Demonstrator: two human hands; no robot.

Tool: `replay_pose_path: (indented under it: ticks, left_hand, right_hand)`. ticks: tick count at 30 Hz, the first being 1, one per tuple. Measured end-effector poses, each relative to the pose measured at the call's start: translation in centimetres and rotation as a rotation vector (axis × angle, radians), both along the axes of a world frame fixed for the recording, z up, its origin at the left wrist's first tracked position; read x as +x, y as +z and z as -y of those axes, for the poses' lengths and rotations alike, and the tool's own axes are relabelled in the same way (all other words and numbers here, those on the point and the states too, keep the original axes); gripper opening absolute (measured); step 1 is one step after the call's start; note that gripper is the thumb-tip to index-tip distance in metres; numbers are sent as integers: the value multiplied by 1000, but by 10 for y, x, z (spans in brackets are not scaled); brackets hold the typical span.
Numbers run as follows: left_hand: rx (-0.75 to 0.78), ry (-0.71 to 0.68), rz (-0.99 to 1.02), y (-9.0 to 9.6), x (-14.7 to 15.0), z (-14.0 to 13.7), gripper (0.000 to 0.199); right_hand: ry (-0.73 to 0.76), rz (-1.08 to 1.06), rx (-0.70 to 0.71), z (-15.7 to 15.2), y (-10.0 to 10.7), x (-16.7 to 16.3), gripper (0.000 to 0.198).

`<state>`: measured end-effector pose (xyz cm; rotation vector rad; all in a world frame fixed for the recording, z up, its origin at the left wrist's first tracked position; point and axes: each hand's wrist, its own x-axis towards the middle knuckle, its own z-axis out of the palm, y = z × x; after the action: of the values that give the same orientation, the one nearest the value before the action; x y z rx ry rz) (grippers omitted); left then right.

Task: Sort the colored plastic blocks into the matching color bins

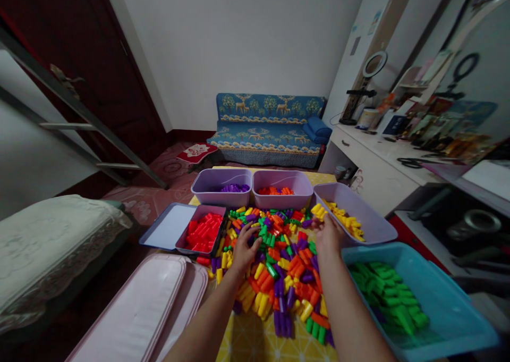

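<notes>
A mixed pile of plastic building pieces (268,283) in red, orange, yellow, green and purple covers the middle of the table. My left hand (244,249) reaches over the pile's left side, fingers apart, close to purple and green pieces; nothing shows in its grip. At the right, my right hand (330,235) pinches a few yellow plastic pieces (319,211) beside the near wall of a lilac bin (376,233). Inside that bin lie loose yellow pieces (347,221). My right fingertips are partly hidden behind the hand.
Two lilac bins, one with purple pieces (235,188) and one with orange pieces (274,191), stand along the back. Red pieces (205,233) fill a box at left. A turquoise bin (450,303) holds green pieces. Pink lids (137,303) lie at front left.
</notes>
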<state>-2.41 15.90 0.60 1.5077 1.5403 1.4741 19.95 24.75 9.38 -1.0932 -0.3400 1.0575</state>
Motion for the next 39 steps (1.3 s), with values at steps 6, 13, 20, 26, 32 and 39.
replay_pose_path:
  ticks: [6,13,20,26,32,39]
  left_hand:
    - [4,-2,-25,-2,-1,0,30]
    - [12,4,-19,2,1,0,30]
    - [-13,9,97,1,2,2,44]
    - [-34,53,108,-2,2,1,43]
    - [13,42,36,2,2,1,34]
    - [25,31,28,3,3,0,30]
  right_hand:
    - [-69,-128,19,-31,29,22,10]
    - [238,41,-20,0,-9,-15,30]
    - [640,867,107,15,-62,-57,62]
    - [902,911,259,29,-47,-65,34]
    - [823,955,257,56,-44,-61,24]
    - [268,1289,-29,3,-53,-32,38]
